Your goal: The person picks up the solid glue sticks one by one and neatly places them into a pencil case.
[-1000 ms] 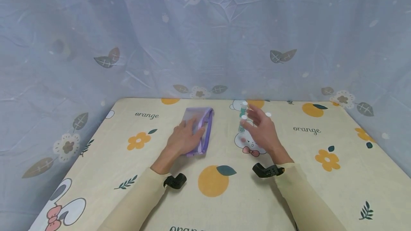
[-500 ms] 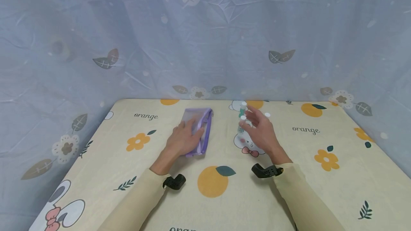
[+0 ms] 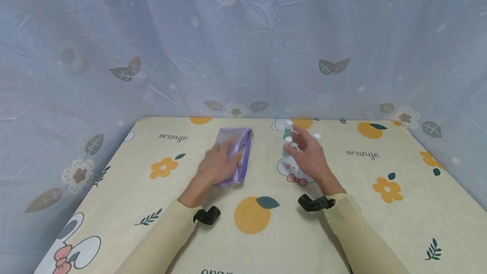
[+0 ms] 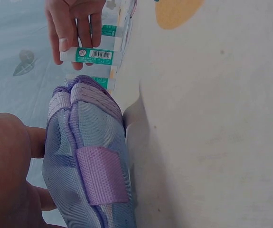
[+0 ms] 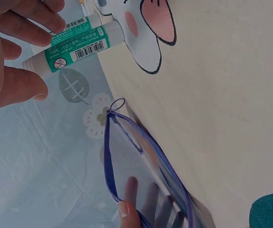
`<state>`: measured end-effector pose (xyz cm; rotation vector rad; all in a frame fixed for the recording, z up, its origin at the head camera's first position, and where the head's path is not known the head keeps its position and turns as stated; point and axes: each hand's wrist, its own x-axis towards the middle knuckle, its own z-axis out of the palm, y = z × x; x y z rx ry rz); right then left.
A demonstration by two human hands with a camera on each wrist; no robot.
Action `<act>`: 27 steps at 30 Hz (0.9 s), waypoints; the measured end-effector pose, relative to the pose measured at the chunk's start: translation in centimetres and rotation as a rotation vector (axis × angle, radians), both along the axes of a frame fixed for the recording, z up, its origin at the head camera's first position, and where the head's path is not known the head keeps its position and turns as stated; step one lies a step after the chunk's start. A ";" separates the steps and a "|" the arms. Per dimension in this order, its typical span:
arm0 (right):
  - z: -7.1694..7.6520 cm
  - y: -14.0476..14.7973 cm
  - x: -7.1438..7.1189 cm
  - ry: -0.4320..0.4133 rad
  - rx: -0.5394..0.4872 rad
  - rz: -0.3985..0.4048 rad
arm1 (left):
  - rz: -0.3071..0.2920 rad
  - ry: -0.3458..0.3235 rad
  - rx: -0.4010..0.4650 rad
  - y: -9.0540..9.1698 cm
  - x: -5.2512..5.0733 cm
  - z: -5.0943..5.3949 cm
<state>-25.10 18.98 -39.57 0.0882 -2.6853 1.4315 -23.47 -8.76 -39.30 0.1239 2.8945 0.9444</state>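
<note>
A translucent purple-edged pouch [image 3: 245, 162] stands under my left hand [image 3: 216, 167], whose thumb lies on its near side. Through the mesh [image 5: 119, 156] in the right wrist view, the other fingers show behind it. Three white-capped green glue sticks stand upright around my right hand [image 3: 313, 157]: one in front [image 3: 285, 150], one farther back [image 3: 287, 130], and one whose cap [image 3: 317, 136] shows behind the hand. The right thumb lies against the front stick's cap [image 4: 69, 54]; the fingers stay loosely extended beside the sticks, with no plain grip.
A patterned cream cloth [image 3: 289, 240] covers the table, and a blue-grey patterned sheet [image 3: 243, 45] hangs behind its back edge. Black wrist cameras sit on the left wrist [image 3: 207, 215] and right wrist [image 3: 316, 203].
</note>
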 end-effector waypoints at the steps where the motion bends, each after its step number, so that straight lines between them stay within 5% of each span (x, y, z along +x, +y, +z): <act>1: 0.0 0.0 0.0 -0.001 0.000 0.000 | 0.000 0.000 0.000 0.0 0.0 0.0; 27: -0.5 -0.1 0.0 -0.019 0.012 0.008 | 0.001 0.004 -0.024 0.0 0.1 0.0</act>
